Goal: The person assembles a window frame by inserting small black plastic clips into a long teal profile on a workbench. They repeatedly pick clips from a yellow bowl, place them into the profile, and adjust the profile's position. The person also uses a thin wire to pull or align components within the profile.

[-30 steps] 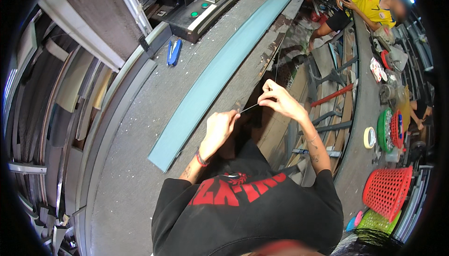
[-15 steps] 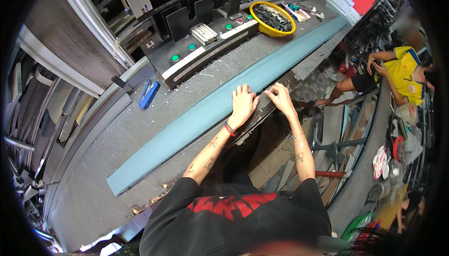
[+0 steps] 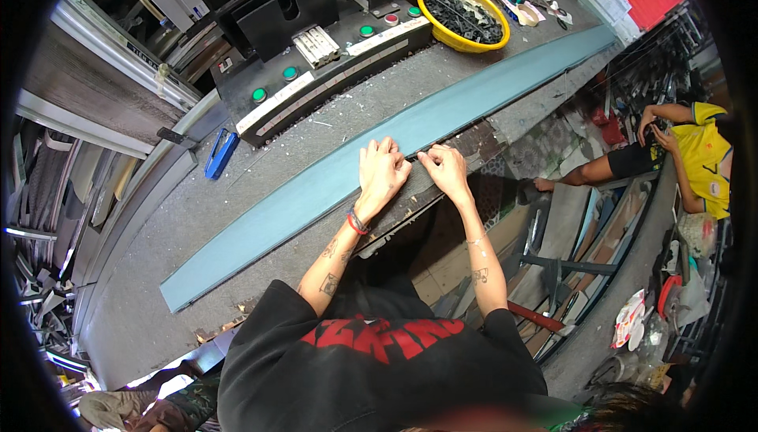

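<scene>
A long blue-grey strip (image 3: 316, 183), which looks like a padded or covered panel, lies slantwise across the grey worktop. My left hand (image 3: 382, 171) rests on its middle, fingers bent together over the surface and thumb at the near edge. Just to the right, my right hand (image 3: 447, 173) is closed in a pinch at that same near edge. Whatever sits between its thumb and finger is too small and hidden to make out. The two thumbs are a short way apart.
Beyond the strip stand a control box (image 3: 332, 77) with green and red buttons and a yellow basket (image 3: 442, 35) of black pieces. A blue stapler-like tool (image 3: 222, 154) lies at left. At right, a person in a yellow shirt (image 3: 707, 155) sits beyond a rack of panels (image 3: 564, 266).
My view has shifted, so both hands appear further left. The left fingers are more bent than before, and the right hand still pinches at the strip's edge.
</scene>
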The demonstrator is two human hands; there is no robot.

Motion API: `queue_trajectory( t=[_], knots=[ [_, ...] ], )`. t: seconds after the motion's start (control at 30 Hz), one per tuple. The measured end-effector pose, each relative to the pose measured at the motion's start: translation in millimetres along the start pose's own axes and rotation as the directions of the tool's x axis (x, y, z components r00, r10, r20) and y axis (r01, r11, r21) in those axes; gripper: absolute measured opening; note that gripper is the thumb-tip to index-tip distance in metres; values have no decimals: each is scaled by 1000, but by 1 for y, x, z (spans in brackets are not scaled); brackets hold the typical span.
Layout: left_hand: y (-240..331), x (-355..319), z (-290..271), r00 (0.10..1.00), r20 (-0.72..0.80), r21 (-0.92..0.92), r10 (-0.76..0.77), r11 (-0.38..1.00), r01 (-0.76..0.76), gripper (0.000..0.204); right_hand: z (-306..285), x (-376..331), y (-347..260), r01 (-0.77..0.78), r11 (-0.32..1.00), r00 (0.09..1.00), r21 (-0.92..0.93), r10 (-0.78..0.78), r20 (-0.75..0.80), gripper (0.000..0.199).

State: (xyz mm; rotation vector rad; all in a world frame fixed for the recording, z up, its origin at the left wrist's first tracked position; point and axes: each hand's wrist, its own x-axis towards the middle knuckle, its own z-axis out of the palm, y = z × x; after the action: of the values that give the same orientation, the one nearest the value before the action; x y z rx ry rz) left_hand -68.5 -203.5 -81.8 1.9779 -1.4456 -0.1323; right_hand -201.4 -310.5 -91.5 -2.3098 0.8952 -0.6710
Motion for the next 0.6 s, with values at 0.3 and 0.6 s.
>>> queue_trajectory(
  t=[0.3, 0.6],
  knots=[
    [0, 1, -1, 999, -49, -2, 22, 1000, -22, 18, 7, -10, -11, 127, 988, 964, 92, -101, -247, 21],
    [0, -1, -1, 997, -56, 31, 50, 998, -48, 19, 15, -15, -5, 61, 996, 992, -66, -68, -106, 15]
  ],
)
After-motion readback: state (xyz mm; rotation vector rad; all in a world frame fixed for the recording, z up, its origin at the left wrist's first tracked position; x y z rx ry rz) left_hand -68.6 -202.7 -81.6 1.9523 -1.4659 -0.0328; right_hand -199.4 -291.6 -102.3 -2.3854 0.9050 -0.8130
